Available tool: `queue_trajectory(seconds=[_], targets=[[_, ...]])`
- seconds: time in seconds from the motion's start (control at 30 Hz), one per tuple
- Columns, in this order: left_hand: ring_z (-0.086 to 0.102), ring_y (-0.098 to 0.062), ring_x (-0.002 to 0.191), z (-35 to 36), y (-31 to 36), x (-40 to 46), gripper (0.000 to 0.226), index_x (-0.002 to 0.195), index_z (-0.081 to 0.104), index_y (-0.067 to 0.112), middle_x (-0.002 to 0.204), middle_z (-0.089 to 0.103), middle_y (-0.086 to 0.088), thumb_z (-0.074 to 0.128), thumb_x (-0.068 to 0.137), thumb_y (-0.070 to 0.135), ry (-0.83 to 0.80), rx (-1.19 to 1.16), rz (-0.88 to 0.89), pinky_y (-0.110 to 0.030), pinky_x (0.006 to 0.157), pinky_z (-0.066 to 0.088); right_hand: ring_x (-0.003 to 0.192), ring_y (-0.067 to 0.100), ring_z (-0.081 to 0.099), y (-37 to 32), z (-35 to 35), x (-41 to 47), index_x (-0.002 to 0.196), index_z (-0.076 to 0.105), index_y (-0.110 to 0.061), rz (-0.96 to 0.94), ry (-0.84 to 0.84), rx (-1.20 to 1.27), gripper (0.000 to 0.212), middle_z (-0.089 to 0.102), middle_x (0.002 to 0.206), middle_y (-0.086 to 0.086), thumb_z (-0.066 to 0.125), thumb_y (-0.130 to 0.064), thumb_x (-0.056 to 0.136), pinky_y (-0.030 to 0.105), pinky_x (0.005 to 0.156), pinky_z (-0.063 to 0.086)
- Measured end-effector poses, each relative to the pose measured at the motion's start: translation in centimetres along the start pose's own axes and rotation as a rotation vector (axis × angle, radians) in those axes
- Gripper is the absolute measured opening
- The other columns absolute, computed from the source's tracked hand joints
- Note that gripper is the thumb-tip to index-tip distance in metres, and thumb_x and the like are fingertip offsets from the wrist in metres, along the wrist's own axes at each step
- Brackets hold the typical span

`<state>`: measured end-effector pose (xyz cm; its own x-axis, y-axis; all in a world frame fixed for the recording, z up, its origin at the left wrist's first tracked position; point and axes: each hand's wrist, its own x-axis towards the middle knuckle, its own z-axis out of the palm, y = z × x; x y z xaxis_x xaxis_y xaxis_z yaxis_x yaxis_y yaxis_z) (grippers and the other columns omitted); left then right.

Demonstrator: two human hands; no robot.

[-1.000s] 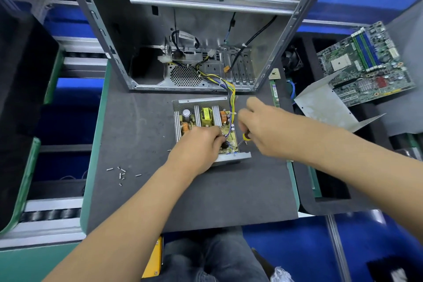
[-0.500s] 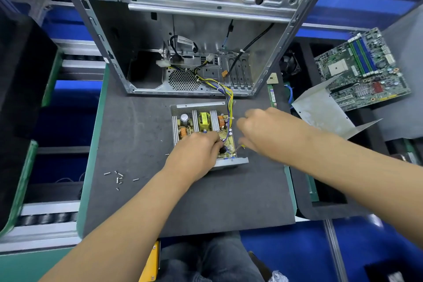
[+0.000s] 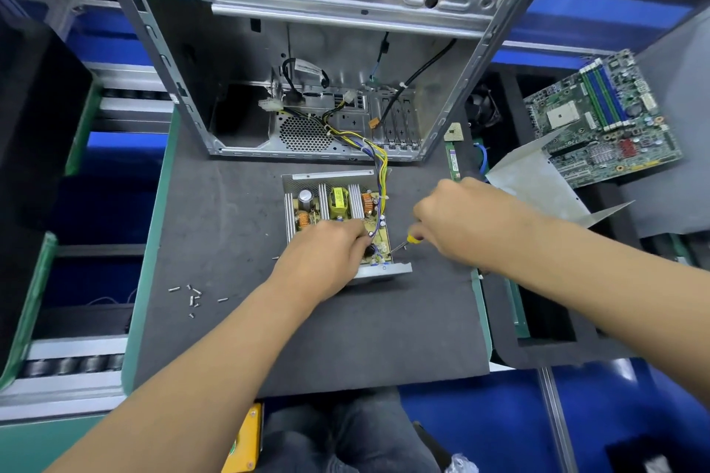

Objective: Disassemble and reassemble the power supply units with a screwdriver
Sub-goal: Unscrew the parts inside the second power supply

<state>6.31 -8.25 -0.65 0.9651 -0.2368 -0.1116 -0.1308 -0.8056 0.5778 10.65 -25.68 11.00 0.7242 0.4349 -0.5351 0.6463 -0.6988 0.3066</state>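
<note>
An open power supply unit point(image 3: 330, 203) lies on the dark mat, its circuit board bare, with a yellow transformer, copper coils and heat sinks showing. A bundle of yellow and blue wires point(image 3: 380, 161) runs from it into the computer case. My left hand point(image 3: 326, 257) rests on the board's near part, fingers curled down onto it; what they touch is hidden. My right hand point(image 3: 457, 223) grips a yellow-handled screwdriver point(image 3: 401, 245), its tip pointing at the board's near right corner.
The stripped metal computer case point(image 3: 307, 50) stands open behind the unit. Several loose screws point(image 3: 192, 298) lie on the mat point(image 3: 230, 211) at the left. A motherboard point(image 3: 603, 119) and a grey metal cover point(image 3: 538, 184) lie to the right, near a RAM stick point(image 3: 454, 159).
My right hand has drawn back to the right, so the screwdriver's shaft and yellow handle now show. My left hand stays on the board.
</note>
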Motion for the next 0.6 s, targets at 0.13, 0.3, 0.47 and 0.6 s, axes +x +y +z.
queue_trajectory(seconds=[0.13,0.3,0.47,0.6], targets=[[0.062,-0.034,0.087,0.0,0.0,-0.1,0.021,0.097,0.065,0.02,0.091,0.07,-0.006,0.049,0.102,0.033,0.003,-0.004,0.011,-0.037,0.069,0.045,0.094,0.035,0.06,-0.3,-0.1,-0.1,0.12,0.044,-0.016,0.047,-0.118,0.22,0.037,0.05,0.112,0.011,0.046,-0.046,0.1,0.04,0.072,0.048],[0.063,-0.033,0.087,0.1,-0.1,0.0,0.021,0.097,0.065,0.02,0.092,0.07,-0.005,0.049,0.101,0.033,0.013,-0.011,0.011,-0.037,0.069,0.045,0.069,0.025,0.052,-0.7,0.0,-0.1,0.101,0.045,-0.013,-0.037,0.015,0.091,0.009,0.04,0.093,0.005,0.051,-0.017,0.096,0.034,0.062,0.046],[0.062,-0.033,0.086,0.0,-0.1,-0.2,0.021,0.096,0.064,0.019,0.089,0.069,-0.004,0.049,0.102,0.033,0.025,-0.006,0.019,-0.034,0.064,0.038,0.096,0.036,0.062,-0.3,1.3,-0.5,0.106,0.055,-0.018,0.153,-0.04,0.214,0.024,0.046,0.082,0.009,0.042,-0.038,0.104,0.035,0.068,0.042],[0.062,-0.033,0.086,-0.1,0.0,-0.2,0.023,0.095,0.063,0.017,0.09,0.07,-0.005,0.048,0.102,0.033,0.028,-0.01,0.018,-0.035,0.064,0.038,0.085,0.029,0.056,0.7,1.2,-1.1,0.104,0.042,-0.022,0.11,-0.106,0.538,0.021,0.04,0.111,0.003,0.06,-0.023,0.093,0.045,0.08,0.05]])
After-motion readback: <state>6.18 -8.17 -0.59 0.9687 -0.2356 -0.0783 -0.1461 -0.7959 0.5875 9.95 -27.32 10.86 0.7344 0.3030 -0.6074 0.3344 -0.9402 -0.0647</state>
